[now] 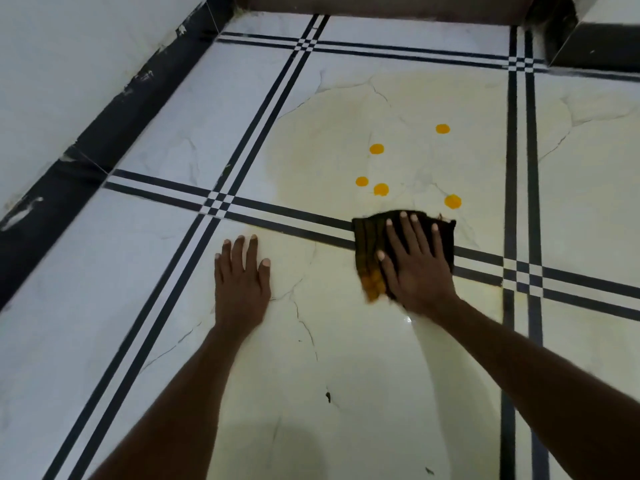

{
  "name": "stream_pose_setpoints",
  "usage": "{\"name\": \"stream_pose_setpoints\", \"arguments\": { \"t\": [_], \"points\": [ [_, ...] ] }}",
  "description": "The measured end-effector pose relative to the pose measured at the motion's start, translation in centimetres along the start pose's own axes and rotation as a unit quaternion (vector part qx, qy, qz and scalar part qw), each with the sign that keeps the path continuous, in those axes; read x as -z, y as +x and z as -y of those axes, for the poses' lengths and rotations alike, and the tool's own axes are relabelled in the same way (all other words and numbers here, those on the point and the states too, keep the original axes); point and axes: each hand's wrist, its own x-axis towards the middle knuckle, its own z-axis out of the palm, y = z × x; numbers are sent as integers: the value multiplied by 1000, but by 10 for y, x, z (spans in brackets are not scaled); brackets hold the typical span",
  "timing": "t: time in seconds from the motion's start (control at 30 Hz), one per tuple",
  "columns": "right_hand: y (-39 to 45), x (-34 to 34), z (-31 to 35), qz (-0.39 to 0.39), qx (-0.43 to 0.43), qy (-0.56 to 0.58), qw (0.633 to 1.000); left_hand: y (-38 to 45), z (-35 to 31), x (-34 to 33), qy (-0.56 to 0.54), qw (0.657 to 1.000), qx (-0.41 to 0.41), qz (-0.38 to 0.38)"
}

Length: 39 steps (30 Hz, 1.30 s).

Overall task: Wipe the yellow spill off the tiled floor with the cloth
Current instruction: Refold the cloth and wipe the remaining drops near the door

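Observation:
A dark folded cloth (367, 237) lies on the white tiled floor (346, 358), over a black stripe between tiles. My right hand (415, 268) presses flat on it, fingers spread. The cloth's near left corner is stained yellow-orange. Just beyond the cloth, several round yellow drops (376, 148) dot the tile, the nearest one (452, 201) close to the cloth's far right corner. A pale yellowish film spreads around the drops. My left hand (242, 275) rests flat on the bare tile, left of the cloth and apart from it.
A white wall with a black skirting (104, 133) runs along the left. Another dark wall base (381, 5) closes the far side, and a dark block (588, 43) stands at the far right corner. Black double stripes cross the floor.

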Motion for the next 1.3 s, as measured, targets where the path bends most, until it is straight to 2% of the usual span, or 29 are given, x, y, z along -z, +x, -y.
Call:
{"name": "stream_pose_setpoints", "arguments": {
  "t": [0.1, 0.17, 0.27, 0.33, 0.4, 0.47, 0.53, 0.63, 0.73, 0.8, 0.9, 1.07, 1.2, 1.3],
  "points": [
    [70, -16, 40, -12, -10, -12, 1000, 1, 0, -9, -4, 1000, 11, -21],
    [86, -25, 81, 2, 50, -2, 999, -1, 1, -9, -5, 1000, 10, -20],
    [51, -33, 116, 21, 169, -7, 985, -2, 0, -7, -25, 999, 17, -13],
    [4, -25, 100, 45, 229, -9, 972, -6, -1, -5, -30, 999, 20, -5],
    [-29, -14, 56, 66, 244, -12, 967, -4, -1, -1, -26, 999, 24, -4],
    [-26, -3, 7, 55, 216, -27, 974, -3, -4, 0, -25, 999, 33, -5],
    [6, 0, -16, 45, 152, -35, 987, -1, -5, -1, -31, 999, 38, -9],
    [61, -10, 15, 38, 85, -35, 995, 1, -1, -5, -50, 998, 37, -18],
    [66, -19, 63, 28, 124, -31, 991, -3, 1, -8, -34, 999, 23, -20],
    [42, -17, 61, 24, 154, -20, 988, -2, -5, -4, -17, 999, 29, 0],
    [-6, 4, 22, 57, 128, -6, 990, -4, -33, 15, -45, 995, 67, 56],
    [-31, 38, -84, 100, -29, 16, 994, 14, -94, 33, -55, 997, -33, 53],
    [30, 38, -123, 52, -77, 7, 996, 72, -121, 5, -53, 995, -79, 37],
    [108, 26, -127, -14, -117, -21, 993, 129, -116, -23, -39, 996, -75, 17]
  ]
}}
